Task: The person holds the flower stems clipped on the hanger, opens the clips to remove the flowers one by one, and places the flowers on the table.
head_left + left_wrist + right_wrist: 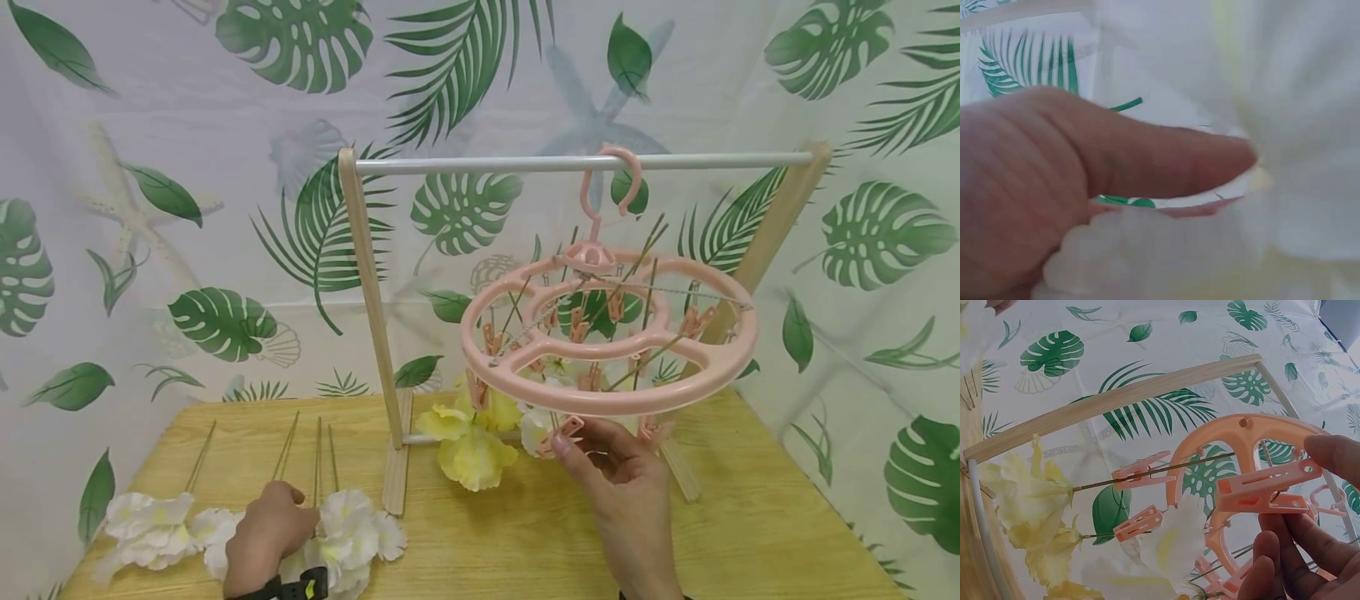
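My right hand (626, 492) pinches a pink clothespin (1266, 487) between thumb and fingers, under the front rim of a pink oval clip hanger (600, 400). No stem shows in that clothespin in the right wrist view. Down at the left, my left hand (270, 529) is among white artificial flowers (348, 525) lying on the table. Its thumb (1179, 159) meets the base of a white flower (1316, 125) in the left wrist view; petals hide most of its fingers. Yellow flowers (476, 450) and a white one (1154, 550) hang from other clothespins by their stems.
The hanger hooks over a metal bar (480, 165) on a wooden-legged stand (367, 292). Another white flower bunch (150, 529) lies at the table's left, stems pointing to the back. A leaf-patterned cloth (225, 325) covers the wall behind the wooden table (750, 517).
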Action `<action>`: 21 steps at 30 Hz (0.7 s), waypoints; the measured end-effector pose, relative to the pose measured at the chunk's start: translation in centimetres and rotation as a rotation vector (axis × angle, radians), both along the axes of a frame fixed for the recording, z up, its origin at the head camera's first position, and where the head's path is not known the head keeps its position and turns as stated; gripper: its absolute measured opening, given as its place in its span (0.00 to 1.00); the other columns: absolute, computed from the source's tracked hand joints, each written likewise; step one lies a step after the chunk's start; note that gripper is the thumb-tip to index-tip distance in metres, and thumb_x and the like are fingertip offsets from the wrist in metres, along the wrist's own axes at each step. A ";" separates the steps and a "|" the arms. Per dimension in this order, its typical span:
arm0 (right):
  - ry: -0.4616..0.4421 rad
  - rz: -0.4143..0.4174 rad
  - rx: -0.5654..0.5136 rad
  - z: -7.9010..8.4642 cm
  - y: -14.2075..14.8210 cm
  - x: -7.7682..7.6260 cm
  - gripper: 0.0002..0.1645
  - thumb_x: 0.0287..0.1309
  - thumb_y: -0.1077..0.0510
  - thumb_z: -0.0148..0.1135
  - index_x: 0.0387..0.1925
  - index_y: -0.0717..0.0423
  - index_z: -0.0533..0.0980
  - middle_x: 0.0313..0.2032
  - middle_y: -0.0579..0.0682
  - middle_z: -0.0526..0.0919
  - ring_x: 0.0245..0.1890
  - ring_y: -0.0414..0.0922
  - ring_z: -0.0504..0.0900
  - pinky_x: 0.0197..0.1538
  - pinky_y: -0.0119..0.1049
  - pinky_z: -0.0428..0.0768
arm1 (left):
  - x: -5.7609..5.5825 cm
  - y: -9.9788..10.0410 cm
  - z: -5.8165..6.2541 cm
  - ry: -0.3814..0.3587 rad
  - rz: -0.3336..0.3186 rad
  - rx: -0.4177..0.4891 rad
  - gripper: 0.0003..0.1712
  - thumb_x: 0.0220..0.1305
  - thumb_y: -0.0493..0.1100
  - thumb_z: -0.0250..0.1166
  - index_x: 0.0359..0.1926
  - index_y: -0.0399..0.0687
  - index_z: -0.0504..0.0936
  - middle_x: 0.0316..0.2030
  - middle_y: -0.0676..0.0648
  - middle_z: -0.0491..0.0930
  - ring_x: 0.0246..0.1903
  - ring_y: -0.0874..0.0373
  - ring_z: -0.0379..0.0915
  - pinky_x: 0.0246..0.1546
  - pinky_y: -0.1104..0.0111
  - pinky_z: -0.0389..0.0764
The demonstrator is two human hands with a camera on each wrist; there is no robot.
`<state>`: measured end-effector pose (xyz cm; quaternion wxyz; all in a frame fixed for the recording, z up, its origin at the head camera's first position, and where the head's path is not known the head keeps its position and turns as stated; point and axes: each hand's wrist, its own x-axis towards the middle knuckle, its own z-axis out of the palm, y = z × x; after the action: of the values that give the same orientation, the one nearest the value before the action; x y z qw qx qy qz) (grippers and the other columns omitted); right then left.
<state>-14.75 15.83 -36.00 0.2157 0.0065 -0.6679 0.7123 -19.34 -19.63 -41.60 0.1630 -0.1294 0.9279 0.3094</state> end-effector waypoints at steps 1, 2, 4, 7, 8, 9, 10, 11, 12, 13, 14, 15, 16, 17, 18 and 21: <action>0.000 -0.001 -0.002 0.0 0.0 0.0 0.15 0.58 0.67 0.73 0.47 0.66 0.82 0.40 0.53 0.86 0.38 0.44 0.83 0.43 0.32 0.80 | 0.0 0.1 0.2 0.015 0.017 0.002 0.29 0.70 0.45 0.62 0.62 0.27 0.72 0.51 0.28 0.77 0.41 0.38 0.78 0.37 0.45 0.78; 0.001 -0.002 -0.003 0.0 0.0 0.0 0.15 0.58 0.67 0.73 0.47 0.66 0.82 0.40 0.53 0.86 0.38 0.44 0.83 0.43 0.32 0.80 | 0.1 0.3 0.5 0.039 0.026 0.005 0.30 0.71 0.46 0.62 0.63 0.26 0.72 0.50 0.28 0.78 0.40 0.38 0.78 0.36 0.47 0.79; -0.009 -0.002 0.001 0.0 0.0 0.0 0.15 0.58 0.66 0.72 0.47 0.66 0.82 0.41 0.53 0.86 0.38 0.44 0.82 0.43 0.32 0.80 | 0.2 0.6 1.1 0.115 0.038 0.005 0.30 0.72 0.48 0.62 0.63 0.27 0.72 0.49 0.29 0.78 0.38 0.40 0.78 0.34 0.50 0.80; 0.001 -0.004 -0.001 0.0 0.0 0.0 0.15 0.58 0.67 0.73 0.47 0.66 0.82 0.40 0.53 0.86 0.38 0.44 0.83 0.42 0.32 0.80 | 0.6 1.6 1.9 0.293 0.037 -0.002 0.27 0.71 0.46 0.62 0.60 0.28 0.75 0.48 0.30 0.80 0.34 0.43 0.79 0.29 0.53 0.80; 0.003 -0.005 0.000 0.0 0.0 0.0 0.15 0.58 0.67 0.73 0.47 0.66 0.82 0.40 0.53 0.86 0.38 0.44 0.83 0.42 0.31 0.80 | 0.7 2.0 2.3 0.356 0.032 -0.005 0.25 0.71 0.45 0.62 0.59 0.28 0.77 0.48 0.30 0.81 0.35 0.42 0.79 0.30 0.52 0.80; 0.000 -0.005 0.001 0.0 0.0 0.0 0.15 0.58 0.67 0.73 0.47 0.66 0.83 0.40 0.53 0.86 0.38 0.44 0.83 0.43 0.31 0.80 | 0.8 2.6 2.5 0.417 0.022 -0.003 0.24 0.70 0.44 0.63 0.58 0.29 0.78 0.47 0.31 0.81 0.36 0.42 0.79 0.31 0.51 0.80; 0.003 -0.006 0.000 0.0 0.0 0.0 0.15 0.58 0.67 0.73 0.47 0.66 0.83 0.39 0.53 0.86 0.39 0.44 0.83 0.43 0.31 0.80 | 1.0 3.2 2.8 0.476 0.009 0.009 0.22 0.70 0.43 0.64 0.57 0.30 0.79 0.46 0.32 0.82 0.37 0.42 0.80 0.33 0.51 0.80; 0.005 -0.008 0.000 0.0 0.0 -0.1 0.15 0.57 0.67 0.73 0.47 0.66 0.83 0.39 0.53 0.86 0.39 0.44 0.83 0.43 0.31 0.80 | 1.0 4.0 3.0 0.521 -0.007 0.031 0.21 0.70 0.42 0.65 0.57 0.32 0.80 0.46 0.34 0.82 0.39 0.42 0.80 0.36 0.51 0.80; 0.003 -0.008 0.003 0.0 0.0 0.0 0.15 0.57 0.67 0.73 0.47 0.66 0.83 0.39 0.53 0.86 0.39 0.44 0.83 0.43 0.31 0.80 | 1.1 4.7 3.2 0.559 -0.030 0.056 0.20 0.69 0.42 0.65 0.56 0.33 0.81 0.46 0.35 0.82 0.41 0.41 0.79 0.39 0.50 0.80; 0.002 -0.009 0.005 0.0 0.0 0.0 0.15 0.57 0.66 0.73 0.47 0.66 0.83 0.39 0.53 0.86 0.40 0.44 0.83 0.43 0.31 0.80 | 1.2 5.5 3.4 0.590 -0.053 0.088 0.18 0.69 0.41 0.66 0.56 0.35 0.82 0.45 0.37 0.82 0.44 0.42 0.79 0.42 0.50 0.79; 0.000 -0.011 0.008 0.1 0.0 0.0 0.15 0.57 0.66 0.73 0.47 0.66 0.83 0.39 0.53 0.86 0.40 0.44 0.83 0.43 0.31 0.80 | 1.2 6.4 3.5 0.618 -0.077 0.125 0.17 0.69 0.40 0.66 0.55 0.36 0.82 0.44 0.38 0.82 0.44 0.42 0.78 0.43 0.51 0.79; 0.001 -0.011 0.010 0.1 0.0 0.0 0.15 0.57 0.66 0.73 0.47 0.66 0.83 0.39 0.53 0.86 0.40 0.45 0.83 0.44 0.31 0.80 | 1.2 7.1 3.6 0.642 -0.103 0.160 0.16 0.69 0.39 0.67 0.55 0.37 0.83 0.44 0.40 0.82 0.44 0.44 0.78 0.44 0.52 0.79; 0.002 -0.010 0.012 0.1 0.1 0.0 0.15 0.57 0.66 0.73 0.46 0.66 0.83 0.40 0.53 0.86 0.40 0.45 0.83 0.44 0.32 0.80 | 1.2 7.9 3.6 0.659 -0.123 0.196 0.16 0.68 0.39 0.67 0.54 0.38 0.83 0.43 0.42 0.82 0.43 0.46 0.79 0.43 0.54 0.78; 0.003 -0.008 0.013 0.1 0.1 -0.1 0.15 0.57 0.66 0.73 0.46 0.66 0.83 0.40 0.53 0.86 0.40 0.45 0.83 0.44 0.32 0.80 | 1.1 8.6 3.6 0.675 -0.143 0.230 0.15 0.68 0.38 0.67 0.54 0.39 0.83 0.43 0.44 0.82 0.42 0.48 0.78 0.42 0.55 0.78; 0.004 -0.007 0.013 0.1 0.1 -0.1 0.15 0.57 0.66 0.73 0.46 0.66 0.83 0.40 0.54 0.86 0.40 0.45 0.83 0.44 0.32 0.80 | 1.1 9.3 3.5 0.692 -0.160 0.258 0.15 0.68 0.38 0.67 0.53 0.39 0.84 0.41 0.45 0.83 0.41 0.50 0.79 0.42 0.56 0.78; 0.003 -0.003 0.013 0.1 0.2 0.0 0.15 0.57 0.67 0.73 0.47 0.66 0.83 0.41 0.54 0.86 0.39 0.45 0.83 0.44 0.32 0.80 | 0.7 11.2 3.0 0.753 -0.192 0.337 0.15 0.68 0.37 0.67 0.53 0.39 0.83 0.40 0.46 0.83 0.40 0.52 0.79 0.41 0.56 0.79</action>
<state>-14.79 16.07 -35.94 0.2180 0.0080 -0.6720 0.7077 -18.64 -8.44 -38.56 -0.1404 0.1083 0.8669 0.4659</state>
